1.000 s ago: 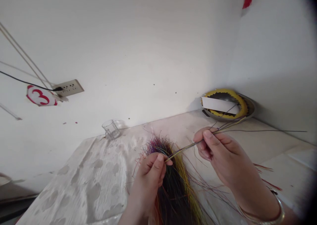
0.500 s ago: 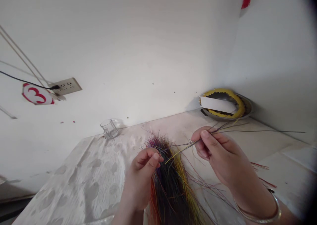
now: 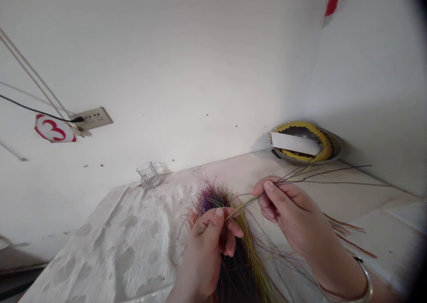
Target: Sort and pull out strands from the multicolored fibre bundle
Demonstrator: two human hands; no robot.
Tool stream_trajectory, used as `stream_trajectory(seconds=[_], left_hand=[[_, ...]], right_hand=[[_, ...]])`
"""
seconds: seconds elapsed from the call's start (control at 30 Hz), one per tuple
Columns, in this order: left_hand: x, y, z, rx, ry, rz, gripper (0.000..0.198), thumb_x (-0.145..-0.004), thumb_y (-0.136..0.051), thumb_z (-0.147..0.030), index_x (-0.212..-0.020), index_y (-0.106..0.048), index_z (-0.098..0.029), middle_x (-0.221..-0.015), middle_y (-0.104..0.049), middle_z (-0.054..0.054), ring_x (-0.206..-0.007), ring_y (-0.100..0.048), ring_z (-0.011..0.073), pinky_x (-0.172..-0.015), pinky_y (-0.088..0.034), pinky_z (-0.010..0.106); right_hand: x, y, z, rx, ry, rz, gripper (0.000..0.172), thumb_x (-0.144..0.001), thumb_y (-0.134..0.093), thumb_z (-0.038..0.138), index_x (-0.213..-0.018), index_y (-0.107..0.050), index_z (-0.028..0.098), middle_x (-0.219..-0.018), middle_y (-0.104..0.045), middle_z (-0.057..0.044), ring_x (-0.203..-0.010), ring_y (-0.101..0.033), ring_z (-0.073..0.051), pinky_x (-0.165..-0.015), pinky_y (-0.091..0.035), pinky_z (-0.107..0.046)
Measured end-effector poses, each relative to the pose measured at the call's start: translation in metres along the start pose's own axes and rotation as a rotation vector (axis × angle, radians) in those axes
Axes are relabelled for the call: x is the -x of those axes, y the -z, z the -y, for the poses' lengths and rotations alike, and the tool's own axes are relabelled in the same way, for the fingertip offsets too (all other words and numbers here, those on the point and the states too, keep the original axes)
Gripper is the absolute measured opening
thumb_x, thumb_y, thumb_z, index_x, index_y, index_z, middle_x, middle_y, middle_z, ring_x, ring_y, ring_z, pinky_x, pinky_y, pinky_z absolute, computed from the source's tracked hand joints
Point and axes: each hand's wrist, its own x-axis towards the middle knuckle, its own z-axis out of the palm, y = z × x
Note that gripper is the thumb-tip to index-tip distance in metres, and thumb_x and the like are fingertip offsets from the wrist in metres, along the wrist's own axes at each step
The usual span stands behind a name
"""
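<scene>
My right hand [image 3: 287,209] pinches several thin coloured strands [image 3: 245,204] between thumb and forefinger. Their long ends fan out to the right past the knuckles, and the short yellow and dark ends point down to the left. My left hand [image 3: 213,234] has thumb and forefinger closed at those short ends, its other fingers loosely curled; exactly which strands it grips is hard to see. Under and behind the left hand lies a thick bundle of strands [image 3: 235,272], dark in the middle, yellow along the right side, purple and red at the far tips.
At the back right corner stands a metal bowl [image 3: 336,145] with a yellow jagged-edged ring [image 3: 325,149] and a white strip [image 3: 293,143]. A clear glass mug [image 3: 148,176] is near the wall at left. Loose reddish strands [image 3: 353,245] lie beside my right wrist, on the covered table [image 3: 100,249].
My left hand has moved right and slightly down, to the short strand ends. My right hand has shifted slightly left, and the strands in it have gathered closer together.
</scene>
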Motion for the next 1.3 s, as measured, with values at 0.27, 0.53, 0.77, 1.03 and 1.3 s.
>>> stream_trajectory(seconds=[0.27,0.53,0.77,1.03,1.3], left_hand=[[-0.003,-0.005,0.002,0.424,0.096,-0.195,0.043,-0.09,-0.047,-0.047,-0.098,-0.07,-0.012,-0.097,-0.07,0.013,-0.084,-0.063,0.0224,-0.074,-0.046,0.034],[-0.002,-0.001,-0.009,0.55,0.062,-0.284,0.046,-0.091,-0.045,-0.045,-0.107,-0.067,-0.008,-0.108,-0.068,0.018,-0.085,-0.064,0.0215,-0.076,-0.049,0.033],[-0.004,0.001,-0.006,0.605,0.063,-0.268,0.047,-0.09,-0.045,-0.046,-0.105,-0.068,-0.008,-0.108,-0.068,0.018,-0.084,-0.065,0.0223,-0.076,-0.05,0.033],[-0.003,-0.001,-0.005,0.604,0.108,-0.255,0.042,-0.091,-0.045,-0.043,-0.089,-0.072,-0.01,-0.091,-0.071,0.015,-0.079,-0.065,0.0218,-0.074,-0.048,0.033],[-0.003,-0.003,-0.005,0.556,0.117,-0.314,0.041,-0.091,-0.045,-0.042,-0.092,-0.071,-0.011,-0.091,-0.071,0.013,-0.075,-0.062,0.0192,-0.07,-0.047,0.032]], right_hand=[[0.005,-0.013,-0.001,-0.041,-0.041,0.042,0.029,-0.092,-0.052,0.042,-0.08,-0.065,0.018,-0.055,-0.045,0.005,-0.047,-0.04,-0.009,-0.043,-0.028,-0.022],[0.008,-0.014,-0.003,0.012,-0.048,0.061,0.035,-0.091,-0.052,0.046,-0.073,-0.062,0.018,-0.051,-0.042,0.005,-0.046,-0.038,-0.009,-0.042,-0.026,-0.022],[0.012,-0.016,-0.007,-0.104,-0.104,0.117,0.033,-0.09,-0.054,0.048,-0.076,-0.065,0.02,-0.05,-0.043,0.005,-0.048,-0.037,-0.01,-0.045,-0.026,-0.023],[0.006,-0.018,-0.004,0.176,0.052,0.087,0.036,-0.093,-0.047,0.046,-0.079,-0.068,0.021,-0.06,-0.049,0.003,-0.051,-0.044,-0.011,-0.049,-0.035,-0.025],[0.001,-0.015,-0.008,0.233,0.048,0.0,0.036,-0.094,-0.046,0.046,-0.08,-0.068,0.021,-0.076,-0.067,-0.003,-0.067,-0.059,-0.015,-0.065,-0.047,-0.026]])
